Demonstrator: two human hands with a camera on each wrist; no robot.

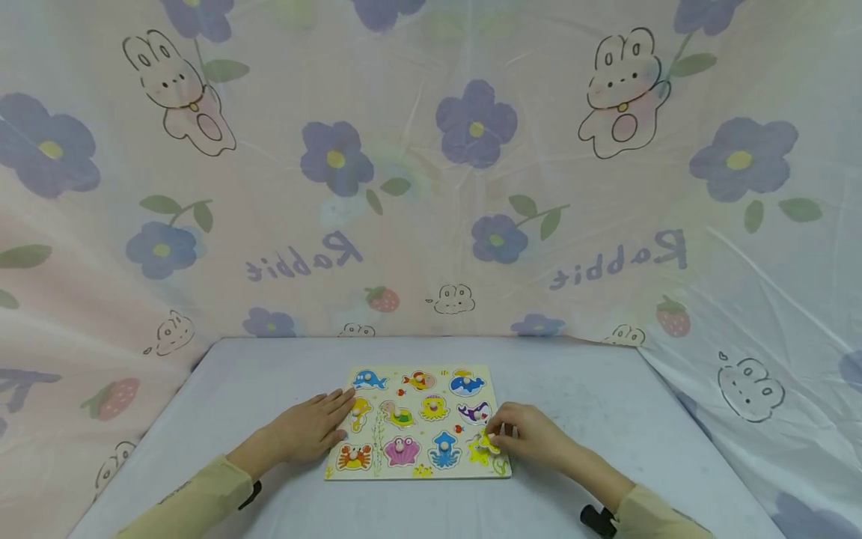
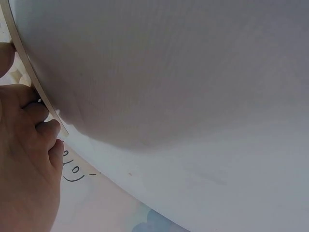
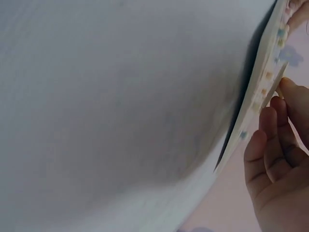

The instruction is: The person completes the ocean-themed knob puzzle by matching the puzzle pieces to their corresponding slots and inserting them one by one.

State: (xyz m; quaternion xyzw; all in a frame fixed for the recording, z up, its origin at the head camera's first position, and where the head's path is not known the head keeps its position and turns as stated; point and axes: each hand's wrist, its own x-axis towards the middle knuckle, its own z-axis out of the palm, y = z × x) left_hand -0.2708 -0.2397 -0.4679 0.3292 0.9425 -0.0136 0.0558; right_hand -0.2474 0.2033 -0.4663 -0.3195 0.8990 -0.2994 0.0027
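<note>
Puzzle board (image 1: pixel 417 374) lies flat near middle of grey table (image 1: pixel 592 404), sea-animal pieces seated in its slots. Left hand (image 1: pixel 313 430) rests on board's left edge, fingers straight and relaxed, gripping nothing. Right hand (image 1: pixel 528 434) at board's near right corner, fingers curled, pinching yellow piece (image 1: pixel 482 446) by its peg. Rabbit-and-flower printed curtain (image 1: pixel 431 165) hangs behind and beside table.

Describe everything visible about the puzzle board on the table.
The puzzle board is a thin, pale, wood-looking rectangle lying flat on the grey table. It holds bright sea-animal pieces with small pegs. The left hand rests flat on its left edge; the right hand pinches a yellow piece at its lower right corner.
</note>
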